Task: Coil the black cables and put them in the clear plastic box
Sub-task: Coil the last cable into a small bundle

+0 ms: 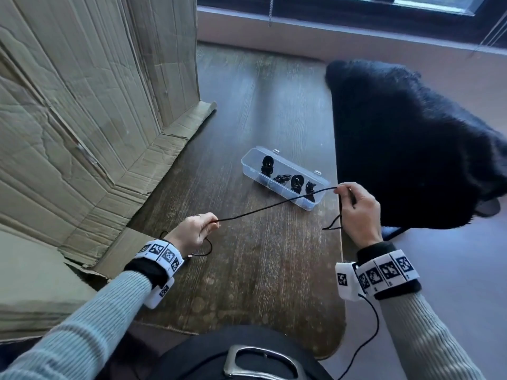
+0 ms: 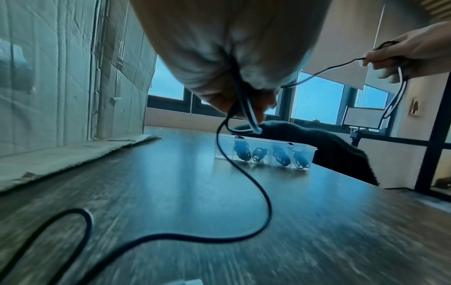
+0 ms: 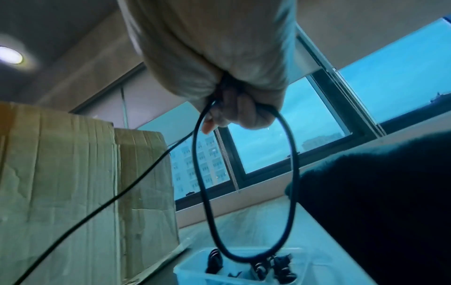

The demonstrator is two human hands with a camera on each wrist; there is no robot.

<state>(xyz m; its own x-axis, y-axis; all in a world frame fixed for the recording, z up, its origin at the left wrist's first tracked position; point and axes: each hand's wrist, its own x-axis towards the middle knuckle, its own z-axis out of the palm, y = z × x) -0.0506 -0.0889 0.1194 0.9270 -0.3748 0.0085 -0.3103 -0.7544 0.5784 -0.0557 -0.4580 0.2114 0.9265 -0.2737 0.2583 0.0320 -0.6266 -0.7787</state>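
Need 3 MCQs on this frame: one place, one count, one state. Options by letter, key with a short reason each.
1. Where is the clear plastic box?
A. on the table
B. on the cardboard
C. in the person's lap

2. How many coiled cables lie in the box?
A. one
B. four
C. seven

3. What state is the black cable in hand?
A. fully coiled
B. lying untouched
C. stretched between both hands, one loop made

Key:
1 A, it sits on the dark wood.
2 B, the left wrist view shows four bundles.
3 C, the left hand and right hand hold it, a loop hanging from the right.
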